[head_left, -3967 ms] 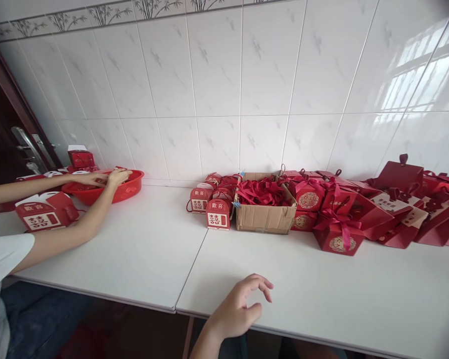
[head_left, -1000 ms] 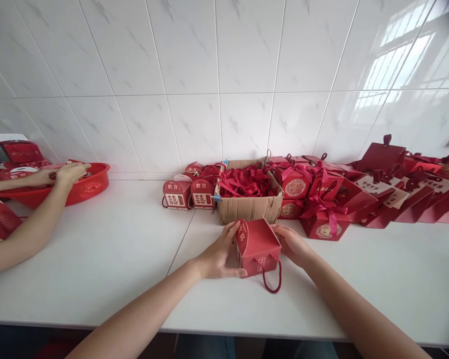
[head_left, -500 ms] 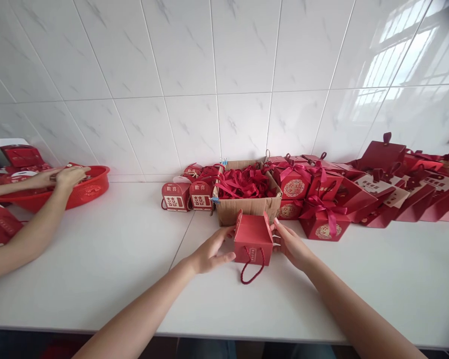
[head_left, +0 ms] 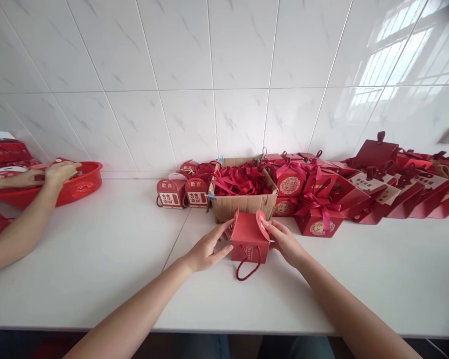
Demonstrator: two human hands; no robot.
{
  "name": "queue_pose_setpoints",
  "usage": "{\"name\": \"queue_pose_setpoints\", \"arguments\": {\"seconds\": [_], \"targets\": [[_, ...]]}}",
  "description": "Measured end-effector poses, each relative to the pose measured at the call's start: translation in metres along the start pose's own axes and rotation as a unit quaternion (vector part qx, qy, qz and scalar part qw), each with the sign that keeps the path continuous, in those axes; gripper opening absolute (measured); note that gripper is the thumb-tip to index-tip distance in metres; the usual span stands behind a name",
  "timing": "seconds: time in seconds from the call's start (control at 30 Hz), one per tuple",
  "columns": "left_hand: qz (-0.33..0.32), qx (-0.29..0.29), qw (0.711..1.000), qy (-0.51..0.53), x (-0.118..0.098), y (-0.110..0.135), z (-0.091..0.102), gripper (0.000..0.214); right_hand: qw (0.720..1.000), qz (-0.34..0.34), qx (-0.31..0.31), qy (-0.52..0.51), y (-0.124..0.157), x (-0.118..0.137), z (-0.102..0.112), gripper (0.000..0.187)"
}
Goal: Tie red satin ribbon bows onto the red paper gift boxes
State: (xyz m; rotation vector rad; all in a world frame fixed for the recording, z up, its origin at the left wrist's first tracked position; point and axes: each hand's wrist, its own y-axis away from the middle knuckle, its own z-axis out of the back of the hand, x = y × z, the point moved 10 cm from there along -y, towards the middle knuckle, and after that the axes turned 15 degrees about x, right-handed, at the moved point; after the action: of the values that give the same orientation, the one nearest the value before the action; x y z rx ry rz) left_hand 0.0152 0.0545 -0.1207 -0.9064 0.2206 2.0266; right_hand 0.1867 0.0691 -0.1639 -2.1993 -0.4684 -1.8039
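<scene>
Red box [head_left: 250, 237], cord [head_left: 241, 279] facing camera, long axis unclear, left fingers [head_left: 221, 230] apart, right fingers [head_left: 276, 229] at flap [head_left: 261, 219], grip unclear

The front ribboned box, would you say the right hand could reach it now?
Probably yes: nothing visible stands between the right hand and the front ribboned box, though that hand touches the corded box.

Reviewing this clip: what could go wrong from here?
The right grip has its fingertips at the raised right flap of the red box, so pressing hard might crease it. The cord handle hangs loose in front and could snag a finger. The cardboard box of red ribbon stands close behind, so a push backward might bump it.
</scene>
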Motion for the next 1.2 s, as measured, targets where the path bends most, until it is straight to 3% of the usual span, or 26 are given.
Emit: {"name": "queue_pose_setpoints", "arguments": {"seconds": [0.27,0.57,0.77,0.83,0.9,0.97,1.0,1.1,1.2], "targets": [[-0.018,0.024,0.998,-0.061,-0.008,0.000,-0.005,0.054,1.000,-0.012,-0.013,0.007,0.000,-0.001,-0.002,0.041],[-0.061,0.032,0.996,-0.056,-0.021,-0.002,-0.006,0.049,1.000,-0.014,-0.013,0.005,0.002,0.001,-0.004,0.039],[-0.077,0.024,0.992,-0.096,-0.024,0.002,-0.006,0.053,0.999,0.011,-0.031,0.001,0.001,0.005,-0.001,0.038],[-0.091,-0.040,0.989,-0.107,-0.029,0.008,0.012,0.054,0.998,0.031,-0.060,-0.006,0.000,0.006,0.009,0.039],[-0.066,-0.191,0.977,-0.073,-0.024,0.018,0.054,0.050,0.994,0.052,-0.097,-0.019,0.000,0.005,0.022,0.040],[-0.005,-0.349,0.937,-0.019,-0.006,0.032,0.100,0.042,0.988,0.066,-0.133,-0.034,0.000,0.003,0.036,0.041],[0.019,-0.388,0.921,-0.006,0.002,0.032,0.117,0.038,0.986,0.071,-0.147,-0.040,-0.001,0.002,0.041,0.041],[0.095,-0.411,0.905,0.054,0.035,0.014,0.152,0.029,0.982,0.077,-0.167,-0.051,-0.001,0.001,0.050,0.038],[0.146,-0.386,0.904,0.109,0.066,-0.006,0.161,0.027,0.981,0.080,-0.168,-0.049,0.000,0.003,0.051,0.034]]}}
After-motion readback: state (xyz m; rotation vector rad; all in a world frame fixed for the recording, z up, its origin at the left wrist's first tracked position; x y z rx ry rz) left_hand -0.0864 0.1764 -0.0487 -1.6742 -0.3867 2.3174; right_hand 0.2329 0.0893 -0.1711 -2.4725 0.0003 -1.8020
